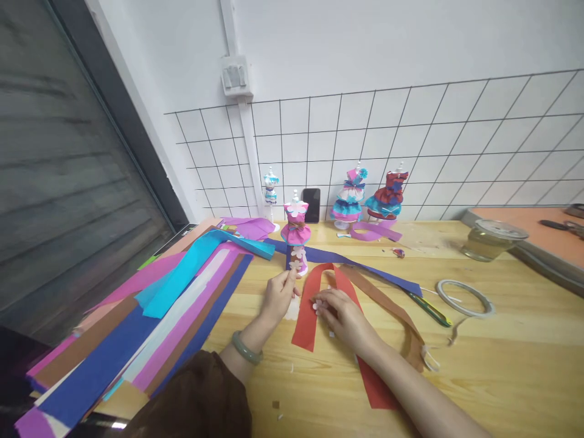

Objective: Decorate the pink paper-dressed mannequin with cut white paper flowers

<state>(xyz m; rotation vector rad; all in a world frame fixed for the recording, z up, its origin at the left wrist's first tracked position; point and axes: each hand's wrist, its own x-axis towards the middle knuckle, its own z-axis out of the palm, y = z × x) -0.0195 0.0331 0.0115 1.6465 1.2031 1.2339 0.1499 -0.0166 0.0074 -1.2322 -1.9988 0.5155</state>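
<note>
My left hand is closed in a pinch at the lower edge of a pale paper flower, just in front of the small dress form in a pink dress. Another pale flower shows directly above the pinched one. My right hand is closed too, its fingertips on a small white paper flower. Beneath that hand, a red paper strip lies folded in a loop on the table. The palm side of both hands is hidden.
Paper strips in several colours pile up at the left. Other dressed forms and a phone stand by the wall. At the right are a green cutter, a tape roll and a glass jar.
</note>
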